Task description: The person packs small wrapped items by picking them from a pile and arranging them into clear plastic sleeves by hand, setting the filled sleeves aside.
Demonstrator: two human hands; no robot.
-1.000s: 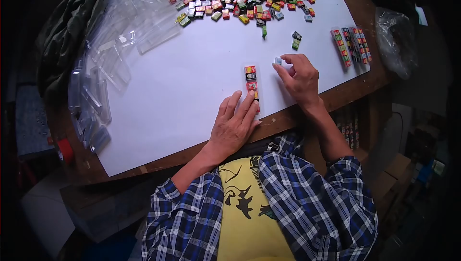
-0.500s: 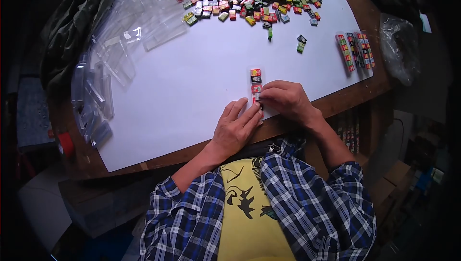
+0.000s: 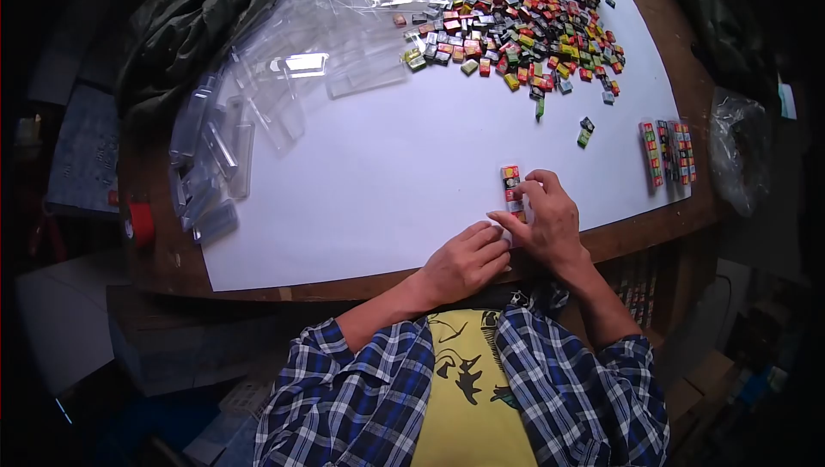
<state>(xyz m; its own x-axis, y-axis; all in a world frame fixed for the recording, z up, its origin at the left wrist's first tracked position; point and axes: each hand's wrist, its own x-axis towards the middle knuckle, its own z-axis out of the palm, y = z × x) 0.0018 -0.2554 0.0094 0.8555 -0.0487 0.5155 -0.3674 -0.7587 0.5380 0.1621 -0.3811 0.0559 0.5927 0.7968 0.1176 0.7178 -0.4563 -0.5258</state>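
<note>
A narrow clear plastic case [image 3: 511,172] lies upright-on on the white sheet near the table's front edge, with small colourful printed boxes in a row inside it. My left hand [image 3: 468,262] is closed around the case's near end, its fingers bent together there. Over the middle of the case is my right hand [image 3: 554,222], thumb stretched left and fingers apart, fingertips right at the little boxes. The hands cover the near part of the case. Two loose small boxes [image 3: 586,132] lie beyond my right hand.
A big pile of small boxes [image 3: 533,37] spreads at the back below a dark container. Clear empty cases [image 3: 206,166] lie at the left. Filled cases [image 3: 666,151] stand at the right, by a clear plastic bag [image 3: 737,153]. Red tape [image 3: 140,225] sits at the left edge.
The view has shifted, so the table sits lower and further right. My right hand has gone from pinching at the case to spread fingers over it; my left hand has drawn toward its near end.
</note>
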